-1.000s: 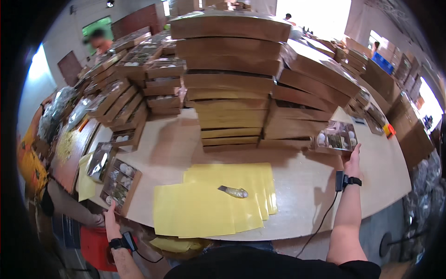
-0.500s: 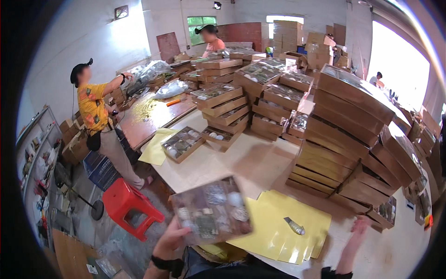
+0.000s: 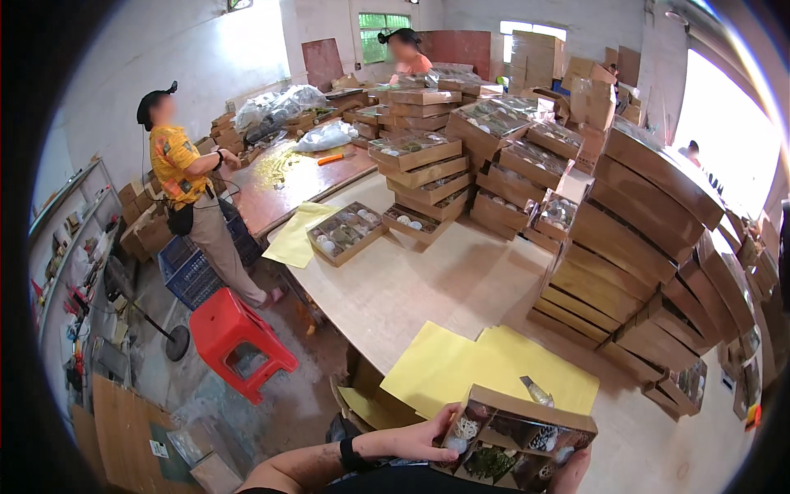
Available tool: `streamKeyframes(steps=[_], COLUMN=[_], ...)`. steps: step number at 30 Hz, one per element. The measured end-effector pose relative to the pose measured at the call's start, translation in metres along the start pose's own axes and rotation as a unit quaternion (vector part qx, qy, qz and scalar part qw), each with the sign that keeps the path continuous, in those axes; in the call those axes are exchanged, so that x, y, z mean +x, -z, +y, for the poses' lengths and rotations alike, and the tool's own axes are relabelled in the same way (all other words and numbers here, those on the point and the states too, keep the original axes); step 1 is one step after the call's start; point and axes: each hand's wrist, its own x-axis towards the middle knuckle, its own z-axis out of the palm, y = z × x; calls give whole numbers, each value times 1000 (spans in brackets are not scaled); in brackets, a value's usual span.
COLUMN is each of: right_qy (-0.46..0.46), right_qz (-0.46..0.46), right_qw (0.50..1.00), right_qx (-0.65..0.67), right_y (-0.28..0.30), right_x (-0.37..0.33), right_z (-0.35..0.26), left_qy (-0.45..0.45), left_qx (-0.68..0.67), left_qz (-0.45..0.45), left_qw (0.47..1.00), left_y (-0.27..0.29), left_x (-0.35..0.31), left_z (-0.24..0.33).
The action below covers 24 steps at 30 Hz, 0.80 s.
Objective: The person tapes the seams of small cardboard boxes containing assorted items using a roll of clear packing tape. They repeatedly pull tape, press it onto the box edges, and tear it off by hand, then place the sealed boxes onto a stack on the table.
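A shallow cardboard box (image 3: 543,409) is held tilted in front of my body at the lower edge. Inside its compartments lie shells, white balls and green moss-like stuff. My left hand (image 3: 429,436) is closed round the box's left side, thumb near the front. At the right side my right hand (image 3: 571,471) grips the box, its fingers partly hidden behind it. Just beyond the box, yellow sheets (image 3: 436,362) are spread on the pale table (image 3: 395,309). A small slim object (image 3: 536,390), perhaps a cutter, lies on them, partly covered by the box.
Tall stacks of similar boxes (image 3: 617,239) stand at the right, with more stacks (image 3: 424,177) at the back. One filled box (image 3: 346,233) lies farther left beside yellow paper (image 3: 300,235). A red stool (image 3: 239,337) stands left of the table. A person (image 3: 181,165) works at the far left.
The box has moved right and down toward my body and tilted. My right hand has come from the table's right side onto the box. My view has shifted slightly.
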Motion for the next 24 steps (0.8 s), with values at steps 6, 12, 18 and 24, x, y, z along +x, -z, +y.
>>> streamKeyframes(steps=[6, 12, 18, 24], right_qy=[-50, 10, -2, -1], right_qz=[-38, -264, -392, -479], right_qw=[993, 904, 853, 823], right_qx=[-97, -335, -345, -307], right_y=[62, 84, 57, 52], right_x=[-52, -52, -31, 23], right_z=[49, 11, -28, -49], left_qy=[35, -58, -27, -62], left_qx=[15, 196, 278, 485], left_qz=[5, -7, -74, -4], left_qw=[999, 979, 957, 872], left_y=[-4, 17, 28, 14], left_x=[-8, -10, -16, 1], left_z=[3, 6, -4, 13])
